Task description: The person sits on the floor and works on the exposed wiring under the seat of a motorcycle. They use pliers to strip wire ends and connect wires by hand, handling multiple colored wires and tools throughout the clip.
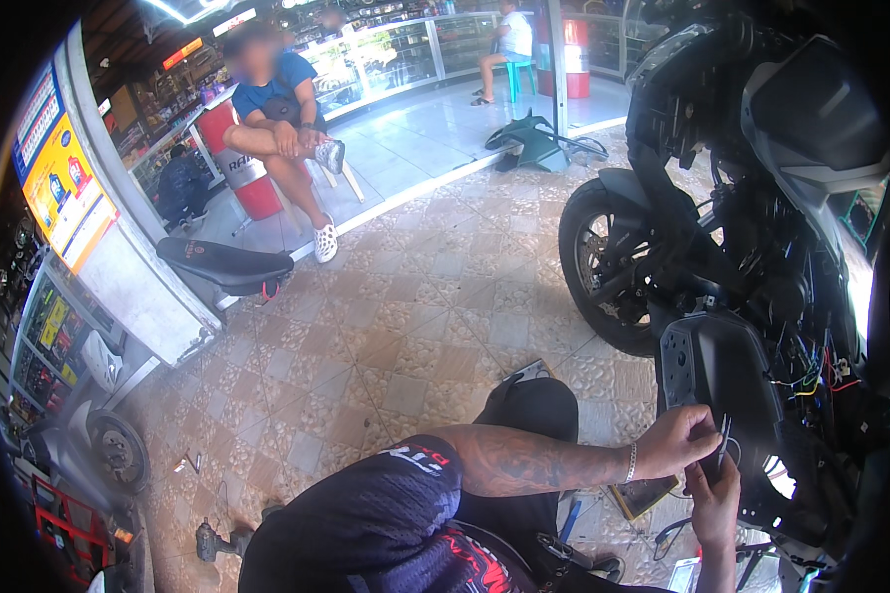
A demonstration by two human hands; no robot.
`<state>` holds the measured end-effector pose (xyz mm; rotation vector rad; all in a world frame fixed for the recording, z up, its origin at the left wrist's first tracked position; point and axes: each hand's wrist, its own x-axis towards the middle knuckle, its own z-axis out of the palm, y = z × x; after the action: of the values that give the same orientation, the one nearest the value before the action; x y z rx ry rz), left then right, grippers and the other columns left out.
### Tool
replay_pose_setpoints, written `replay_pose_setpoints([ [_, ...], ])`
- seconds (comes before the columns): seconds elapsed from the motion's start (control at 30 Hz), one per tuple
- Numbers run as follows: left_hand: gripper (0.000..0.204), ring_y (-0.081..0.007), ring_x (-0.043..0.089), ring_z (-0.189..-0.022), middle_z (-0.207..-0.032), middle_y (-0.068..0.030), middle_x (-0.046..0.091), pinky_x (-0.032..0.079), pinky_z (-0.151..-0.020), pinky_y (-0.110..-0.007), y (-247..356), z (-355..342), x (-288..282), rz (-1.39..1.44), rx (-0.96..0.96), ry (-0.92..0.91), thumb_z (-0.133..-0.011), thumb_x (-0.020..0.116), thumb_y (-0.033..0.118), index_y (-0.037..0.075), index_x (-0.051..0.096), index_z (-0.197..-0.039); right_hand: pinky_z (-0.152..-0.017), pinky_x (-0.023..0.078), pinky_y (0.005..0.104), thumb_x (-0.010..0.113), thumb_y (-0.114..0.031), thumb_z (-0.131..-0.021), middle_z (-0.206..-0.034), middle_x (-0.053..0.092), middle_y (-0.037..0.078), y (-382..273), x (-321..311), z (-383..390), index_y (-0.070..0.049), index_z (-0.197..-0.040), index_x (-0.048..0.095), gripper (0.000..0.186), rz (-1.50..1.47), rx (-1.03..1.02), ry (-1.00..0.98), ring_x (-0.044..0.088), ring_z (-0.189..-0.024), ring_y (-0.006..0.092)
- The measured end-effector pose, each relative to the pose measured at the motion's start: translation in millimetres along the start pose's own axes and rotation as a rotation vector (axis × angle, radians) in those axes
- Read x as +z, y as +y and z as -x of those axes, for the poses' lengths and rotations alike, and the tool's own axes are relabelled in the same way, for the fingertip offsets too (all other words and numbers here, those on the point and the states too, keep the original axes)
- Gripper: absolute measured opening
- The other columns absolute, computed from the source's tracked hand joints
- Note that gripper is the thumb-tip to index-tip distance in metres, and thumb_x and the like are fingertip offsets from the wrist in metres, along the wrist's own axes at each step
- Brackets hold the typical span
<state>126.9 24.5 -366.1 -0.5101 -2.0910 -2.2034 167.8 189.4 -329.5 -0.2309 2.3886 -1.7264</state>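
My left hand (677, 440), on a tattooed forearm with a silver bracelet, pinches a thin metal piece (725, 437) beside the black side panel (712, 371) of a stripped motorcycle (761, 198). Coming up from below, my right hand (717, 499) grips the lower end of the same piece. Both hands are close together, right against the panel's lower edge. Loose coloured wires (811, 376) hang in the open frame just to the right of the hands.
The motorcycle's wheel (603, 267) stands on the patterned tile floor. A detached black seat (222, 262) lies at left, a green body panel (534, 138) farther back. A person sits on a stool (277, 109). A power tool (218, 542) lies near my knee.
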Motion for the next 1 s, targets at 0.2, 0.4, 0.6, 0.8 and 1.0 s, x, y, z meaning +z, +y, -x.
replay_pose_setpoints([
  [0.2,0.023,-0.0087,0.059,-0.078,-0.080,-0.0043,0.064,0.048,-0.069,-0.030,0,0,1,0.025,-0.024,0.001,-0.095,0.067,0.020,0.001,0.059,-0.085,-0.083,0.049,0.0266,0.070,-0.010,-0.095,-0.102,0.069,0.005,-1,-1,0,0.006,-0.119,0.062,0.030,0.001,0.003,-0.017,0.060,-0.092,0.0101],
  [0.4,0.023,-0.0088,0.059,-0.078,-0.081,-0.0043,0.064,0.048,-0.069,-0.030,0,1,1,0.010,-0.003,0.009,-0.095,0.068,0.020,0.001,0.059,-0.085,-0.084,0.049,0.0267,0.070,-0.011,-0.095,-0.102,0.069,0.005,-1,-1,0,0.006,-0.119,0.062,0.030,0.000,0.004,-0.020,0.059,-0.093,0.0100],
  [0.6,0.021,-0.0086,0.060,-0.078,-0.081,-0.0046,0.065,0.049,-0.069,-0.029,-4,0,2,0.026,-0.016,0.001,-0.095,0.068,0.019,0.001,0.060,-0.086,-0.084,0.049,0.0267,0.070,-0.012,-0.095,-0.102,0.069,0.005,0,-1,0,0.006,-0.119,0.062,0.031,-0.012,0.007,-0.014,0.059,-0.093,0.0101],
  [0.8,0.024,-0.0099,0.060,-0.069,-0.076,-0.0063,0.063,0.049,-0.061,-0.031,-10,0,6,0.039,0.073,0.060,-0.095,0.070,0.016,-0.002,0.059,-0.085,-0.082,0.049,0.0265,0.071,-0.013,-0.095,-0.100,0.069,0.004,-2,-1,-1,0.006,-0.118,0.063,0.030,0.015,0.005,-0.012,0.059,-0.091,0.0096],
  [1.0,0.022,-0.0098,0.060,-0.074,-0.079,-0.0054,0.064,0.049,-0.066,-0.031,-8,-1,2,-0.005,0.033,0.044,-0.095,0.069,0.018,0.000,0.059,-0.086,-0.079,0.048,0.0252,0.071,-0.013,-0.095,-0.098,0.069,0.003,-2,1,0,0.005,-0.118,0.063,0.030,-0.009,-0.008,-0.014,0.058,-0.089,0.0084],
])
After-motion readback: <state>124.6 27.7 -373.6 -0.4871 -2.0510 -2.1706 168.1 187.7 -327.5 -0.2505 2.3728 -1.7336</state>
